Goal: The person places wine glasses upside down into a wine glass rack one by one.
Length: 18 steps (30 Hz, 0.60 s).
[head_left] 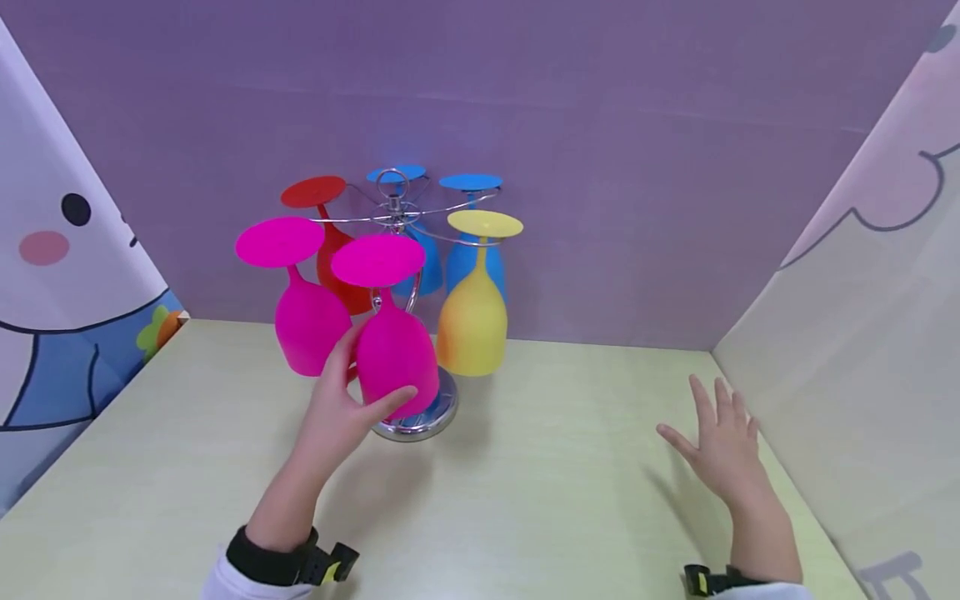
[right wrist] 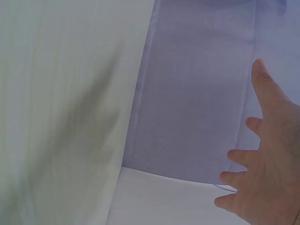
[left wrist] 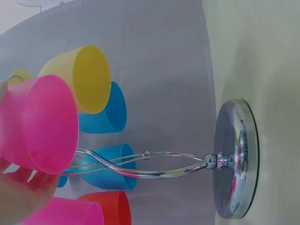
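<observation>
My left hand [head_left: 341,408] grips the bowl of the nearest pink plastic wine glass [head_left: 397,358], thumb on its near side and fingers behind. That glass hangs upside down from a chrome wire rack [head_left: 396,215]; in the left wrist view its open rim [left wrist: 51,124] faces the chrome base. A second pink glass [head_left: 311,325] hangs just left of my fingers. Around the rack also hang a yellow glass [head_left: 472,325], a red glass [head_left: 345,267] and two blue glasses [head_left: 483,262]. Far to the right, my right hand [head_left: 723,454] hovers over the table, fingers spread, holding nothing.
The rack's round chrome base [head_left: 420,425] stands on a pale wooden table [head_left: 555,483]. Behind it rises a purple cloth wall [head_left: 637,208]. Printed cartoon panels close in the left side [head_left: 67,275] and the right side [head_left: 862,333].
</observation>
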Each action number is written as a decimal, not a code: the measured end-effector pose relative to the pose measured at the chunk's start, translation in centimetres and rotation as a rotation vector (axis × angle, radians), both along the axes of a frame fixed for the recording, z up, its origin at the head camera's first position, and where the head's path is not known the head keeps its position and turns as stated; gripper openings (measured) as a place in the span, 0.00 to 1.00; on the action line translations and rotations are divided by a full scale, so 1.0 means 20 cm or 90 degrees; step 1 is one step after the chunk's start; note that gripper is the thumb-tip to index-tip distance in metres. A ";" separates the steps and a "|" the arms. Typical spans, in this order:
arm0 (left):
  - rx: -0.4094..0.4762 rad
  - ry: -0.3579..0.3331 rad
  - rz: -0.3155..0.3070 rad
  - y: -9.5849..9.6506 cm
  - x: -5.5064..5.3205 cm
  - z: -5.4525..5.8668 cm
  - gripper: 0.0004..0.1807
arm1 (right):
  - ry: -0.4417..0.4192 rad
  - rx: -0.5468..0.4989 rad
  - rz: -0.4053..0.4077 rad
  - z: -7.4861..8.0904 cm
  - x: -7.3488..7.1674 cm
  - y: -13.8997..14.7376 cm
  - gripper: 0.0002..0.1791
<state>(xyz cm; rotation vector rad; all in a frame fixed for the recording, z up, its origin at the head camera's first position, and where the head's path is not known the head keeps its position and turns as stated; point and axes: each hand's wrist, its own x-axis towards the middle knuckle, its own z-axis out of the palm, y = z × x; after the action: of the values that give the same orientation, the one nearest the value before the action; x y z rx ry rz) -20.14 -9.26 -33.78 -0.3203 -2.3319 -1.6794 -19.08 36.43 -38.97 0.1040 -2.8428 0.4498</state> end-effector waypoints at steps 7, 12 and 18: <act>-0.016 0.007 -0.001 0.00 0.01 -0.01 0.50 | -0.022 0.010 0.004 0.00 0.02 -0.01 0.47; -0.009 0.013 -0.008 -0.01 0.03 -0.01 0.51 | -0.026 0.010 0.004 -0.01 0.03 -0.01 0.47; -0.026 0.016 -0.031 -0.05 0.05 -0.02 0.50 | -0.035 0.007 0.003 -0.01 0.04 -0.01 0.48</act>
<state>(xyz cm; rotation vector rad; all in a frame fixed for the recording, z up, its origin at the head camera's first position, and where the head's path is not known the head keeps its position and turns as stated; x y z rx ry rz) -19.21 -10.31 -34.21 -0.4069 -2.3611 -1.6423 -18.30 36.19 -39.25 0.1021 -2.8996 0.4455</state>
